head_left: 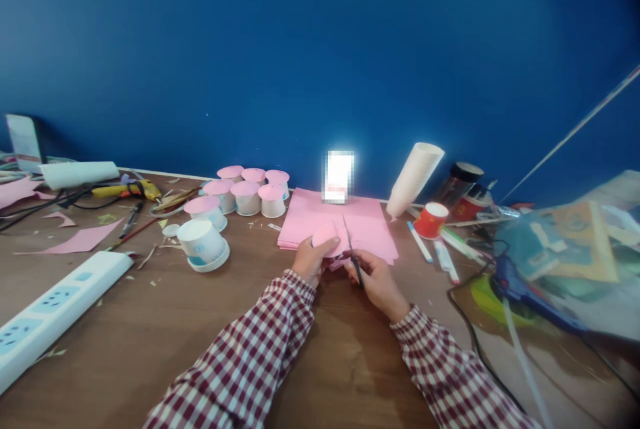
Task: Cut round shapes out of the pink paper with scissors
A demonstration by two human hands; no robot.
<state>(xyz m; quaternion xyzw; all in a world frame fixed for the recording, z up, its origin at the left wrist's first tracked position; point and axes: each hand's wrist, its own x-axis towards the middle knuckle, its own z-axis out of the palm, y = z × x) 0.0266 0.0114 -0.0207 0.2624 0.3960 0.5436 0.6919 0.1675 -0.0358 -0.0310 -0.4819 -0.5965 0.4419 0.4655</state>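
My left hand [313,260] pinches a piece of pink paper [325,234] between thumb and fingers. In my right hand [379,280] is a pair of dark-handled scissors [356,267], its blades pointing away from me and lying close against the paper's right side. Whether the blades are apart is too small to tell. Both hands are over the near edge of a stack of pink sheets [370,212]. To the left stand several paper cups [247,201] topped with pink paper discs, and one upturned cup [203,242] without a disc rests in front of them.
A white power strip [55,305] lies at the left, near pink scraps [83,239] and a yellow glue gun [130,190]. Tall stacked white cups [415,179] lean by the wall. A red cup [431,221], markers [420,242] and a blue glue gun [530,302] with its cord are rightward.
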